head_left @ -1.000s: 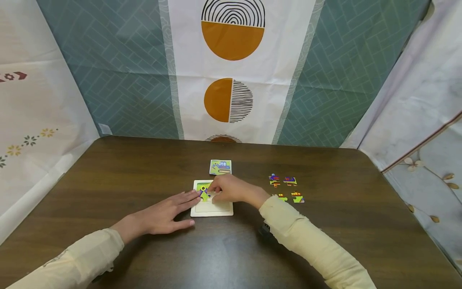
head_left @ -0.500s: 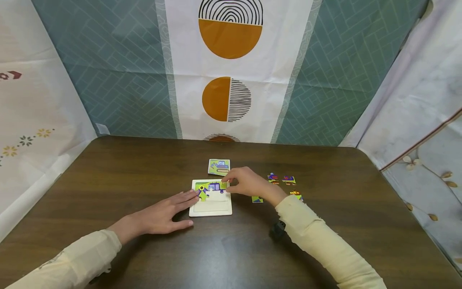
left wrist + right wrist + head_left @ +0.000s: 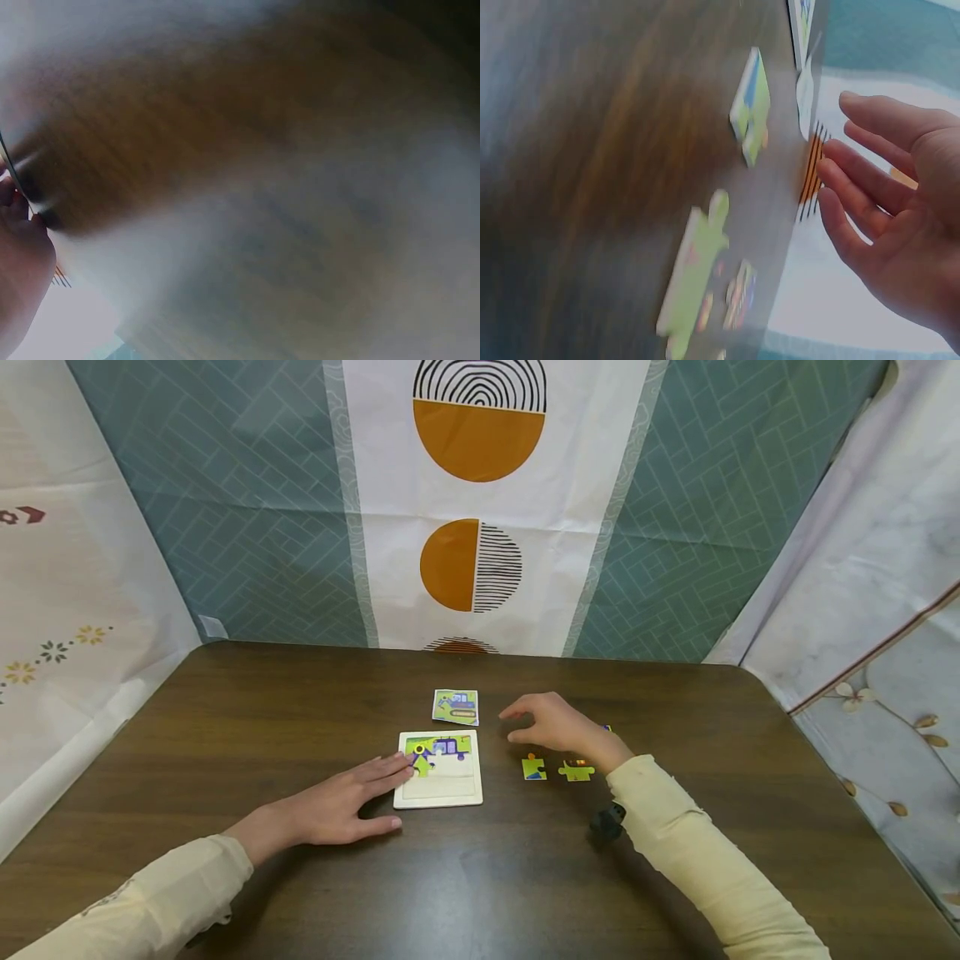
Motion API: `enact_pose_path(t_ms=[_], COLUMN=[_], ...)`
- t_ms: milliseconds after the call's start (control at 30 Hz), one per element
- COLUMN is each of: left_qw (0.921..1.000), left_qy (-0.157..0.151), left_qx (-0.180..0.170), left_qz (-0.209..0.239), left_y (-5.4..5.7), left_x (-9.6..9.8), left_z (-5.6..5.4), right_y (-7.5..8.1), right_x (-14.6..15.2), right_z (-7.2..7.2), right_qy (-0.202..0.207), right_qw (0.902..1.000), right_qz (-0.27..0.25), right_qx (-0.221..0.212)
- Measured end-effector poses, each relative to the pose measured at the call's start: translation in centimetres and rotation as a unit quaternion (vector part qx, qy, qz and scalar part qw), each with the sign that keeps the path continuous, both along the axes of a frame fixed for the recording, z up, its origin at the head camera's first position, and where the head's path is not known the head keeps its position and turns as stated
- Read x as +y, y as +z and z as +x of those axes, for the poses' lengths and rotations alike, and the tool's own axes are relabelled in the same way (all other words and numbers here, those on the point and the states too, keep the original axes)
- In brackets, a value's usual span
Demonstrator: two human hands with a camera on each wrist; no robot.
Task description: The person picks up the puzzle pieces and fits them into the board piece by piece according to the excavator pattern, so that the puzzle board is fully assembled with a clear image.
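Observation:
On the table lies a white puzzle tray (image 3: 438, 798), partly filled along its upper side with green and purple jigsaw pieces (image 3: 447, 746). My left hand (image 3: 337, 800) rests flat at the tray's left side, its fingertips on the edge. To the right, my right hand (image 3: 558, 722) hovers over the table with loosely bent fingers and nothing between them. Just in front of it lie a green-and-blue jigsaw piece (image 3: 535, 769) and a wide green jigsaw piece (image 3: 577, 772). More pieces (image 3: 739, 300) appear in the right wrist view; in the head view, the right hand and forearm mostly cover them.
Behind the tray lies a small picture card (image 3: 455, 707) showing a digger. The brown table (image 3: 300, 693) ends at patterned cloth hangings (image 3: 285, 527) on the back and both sides. The left wrist view is mostly blurred.
My right hand has let go of a purple-windowed piece in the tray's top row and moved right toward the loose pieces. The left hand stays on the tray.

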State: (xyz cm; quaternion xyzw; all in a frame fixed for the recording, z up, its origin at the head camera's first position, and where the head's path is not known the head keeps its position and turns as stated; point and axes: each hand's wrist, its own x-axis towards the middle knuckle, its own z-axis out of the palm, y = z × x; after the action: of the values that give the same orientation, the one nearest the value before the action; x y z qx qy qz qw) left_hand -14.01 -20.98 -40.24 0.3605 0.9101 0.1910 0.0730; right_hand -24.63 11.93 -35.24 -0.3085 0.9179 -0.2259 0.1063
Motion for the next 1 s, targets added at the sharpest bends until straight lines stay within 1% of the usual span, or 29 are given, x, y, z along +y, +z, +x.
enact_pose_path(t_ms=[300, 433, 533, 733, 900, 1000], left_qw=[1.0, 1.0, 1.0, 1.0, 1.0, 1.0], left_qy=[0.002, 0.004, 0.006, 0.001, 0.002, 0.001], left_qx=[0.006, 0.003, -0.001, 0.003, 0.0, -0.002], left_qz=[0.002, 0.0, 0.003, 0.003, 0.005, 0.007], left_y=[-0.1, 0.0, 0.0, 0.0, 0.0, 0.1], left_x=[0.0, 0.1, 0.2, 0.1, 0.1, 0.2], left_z=[0.0, 0.1, 0.1, 0.1, 0.1, 0.1], right_y=[0.9, 1.0, 0.7, 0.1, -0.2, -0.4], right_x=[3.3, 4.5, 5.1, 6.4, 7.4, 7.9], right_z=[-1.1, -1.6, -1.8, -1.8, -1.8, -1.9], right_qy=[-0.044, -0.065, -0.067, -0.066, -0.072, -0.075], right_qw=[0.9989, 0.9979, 0.9978, 0.9976, 0.997, 0.9968], right_qz=[-0.01, -0.007, 0.002, 0.017, 0.027, 0.029], right_qx=[0.009, 0.001, -0.005, 0.004, 0.007, 0.0])
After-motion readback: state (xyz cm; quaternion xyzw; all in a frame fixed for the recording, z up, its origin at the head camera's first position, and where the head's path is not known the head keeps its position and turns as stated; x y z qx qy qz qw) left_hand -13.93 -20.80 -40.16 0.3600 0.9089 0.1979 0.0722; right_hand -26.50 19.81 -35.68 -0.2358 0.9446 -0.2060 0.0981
